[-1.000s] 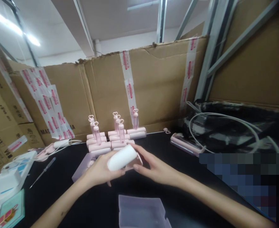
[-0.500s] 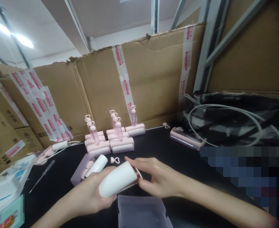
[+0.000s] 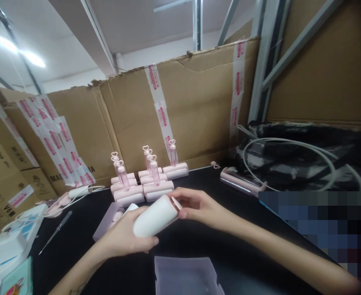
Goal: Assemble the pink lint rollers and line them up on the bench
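My left hand is wrapped round a white paper roll, holding it tilted above the black table. My right hand pinches the roll's far end, where a thin pink edge shows. Just behind the roll stand several pink lint rollers with heart-topped handles, lined up in two groups. A second white roll peeks out behind my left hand, lying in a small translucent tray.
A translucent lilac tray lies at the near edge. A clear-handled screwdriver, a white device with cable and printed boxes sit left. A pink flat piece, white cable loop and black plastic lie right. Taped cardboard walls stand behind.
Both hands lifted the white roll up and away from me, from over the near lilac tray toward the pink rollers. The right fingers closed into a pinch on its end.
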The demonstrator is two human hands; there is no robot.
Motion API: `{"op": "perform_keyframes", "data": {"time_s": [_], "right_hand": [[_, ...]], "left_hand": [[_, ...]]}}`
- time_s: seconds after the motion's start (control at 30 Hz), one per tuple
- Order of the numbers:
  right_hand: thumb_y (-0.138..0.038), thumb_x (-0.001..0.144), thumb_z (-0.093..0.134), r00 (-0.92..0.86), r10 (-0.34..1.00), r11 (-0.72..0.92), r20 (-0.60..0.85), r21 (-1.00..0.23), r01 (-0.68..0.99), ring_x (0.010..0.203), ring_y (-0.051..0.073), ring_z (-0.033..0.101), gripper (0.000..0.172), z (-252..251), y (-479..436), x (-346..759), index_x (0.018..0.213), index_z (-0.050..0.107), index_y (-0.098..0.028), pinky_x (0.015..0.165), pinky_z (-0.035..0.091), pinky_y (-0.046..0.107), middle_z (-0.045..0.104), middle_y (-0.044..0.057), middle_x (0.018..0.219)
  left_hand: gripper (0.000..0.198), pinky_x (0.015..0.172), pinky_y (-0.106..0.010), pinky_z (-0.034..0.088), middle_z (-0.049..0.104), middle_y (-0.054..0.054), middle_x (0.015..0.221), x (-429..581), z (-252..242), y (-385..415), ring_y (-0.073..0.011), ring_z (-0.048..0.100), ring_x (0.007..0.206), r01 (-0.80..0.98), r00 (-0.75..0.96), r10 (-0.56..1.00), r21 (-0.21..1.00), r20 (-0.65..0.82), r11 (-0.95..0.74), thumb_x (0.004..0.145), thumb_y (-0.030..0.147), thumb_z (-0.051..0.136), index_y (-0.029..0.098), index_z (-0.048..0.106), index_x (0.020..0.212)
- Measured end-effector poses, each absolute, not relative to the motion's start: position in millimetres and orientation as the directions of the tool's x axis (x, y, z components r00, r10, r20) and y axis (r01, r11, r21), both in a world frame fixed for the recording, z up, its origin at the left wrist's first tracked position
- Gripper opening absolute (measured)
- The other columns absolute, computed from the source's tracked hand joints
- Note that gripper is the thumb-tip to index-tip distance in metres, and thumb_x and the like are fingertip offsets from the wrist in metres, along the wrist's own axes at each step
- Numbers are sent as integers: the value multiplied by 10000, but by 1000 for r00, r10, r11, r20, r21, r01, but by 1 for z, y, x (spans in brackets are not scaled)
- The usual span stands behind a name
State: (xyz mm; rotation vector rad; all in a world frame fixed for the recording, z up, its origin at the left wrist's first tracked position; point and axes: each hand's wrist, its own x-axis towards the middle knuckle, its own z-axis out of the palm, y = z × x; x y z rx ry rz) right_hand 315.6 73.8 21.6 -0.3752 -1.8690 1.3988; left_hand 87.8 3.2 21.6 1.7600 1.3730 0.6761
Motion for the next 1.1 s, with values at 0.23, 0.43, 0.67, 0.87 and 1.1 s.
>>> {"op": "perform_keyframes", "data": {"time_s": [0.23,0.43,0.67,0.87,1.1], "right_hand": [[-402,680,738,-677,617,311,401,-915,-258,813,154,588,346,18,67,309,920,634,-176,726,467,263,611,18,880],[-433,680,736,-574,712,240,404,-908,-342,1032,203,574,609,10,54,296,1188,433,-285,874,466,337,590,42,1130],[-442,743,671,-561,688,508,460,-857,-80,960,226,602,557,48,48,323,1220,448,-261,768,503,295,614,50,1068],[-437,770,653,-825,509,724,246,-641,256,881,183,596,424,40,25,306,1116,565,-210,745,462,260,623,46,985],[-415,867,525,-891,403,896,207,-289,338,831,201,543,331,12,28,280,1054,606,-154,722,437,302,592,93,922]], "left_hand": [[490,442,-244,490,614,-21,817,90,21,-1,-139,582,527,518,318,947,845,-45,-133,661,260,690,223,553,1130],[914,803,-422,515,546,-132,1147,103,19,-1,-278,576,997,231,298,945,951,133,-207,562,339,804,209,279,1299],[1091,1030,-430,337,444,-115,1254,88,-28,-28,-285,447,1182,385,479,873,872,93,-304,424,280,861,222,221,1305],[856,992,-399,379,503,-95,1227,88,-52,-31,-244,500,1143,304,294,947,927,130,-221,619,226,754,229,195,1267],[760,1005,-401,365,525,-89,1205,82,-55,-28,-250,509,1136,354,241,966,918,95,-178,602,231,759,225,298,1207]]}}
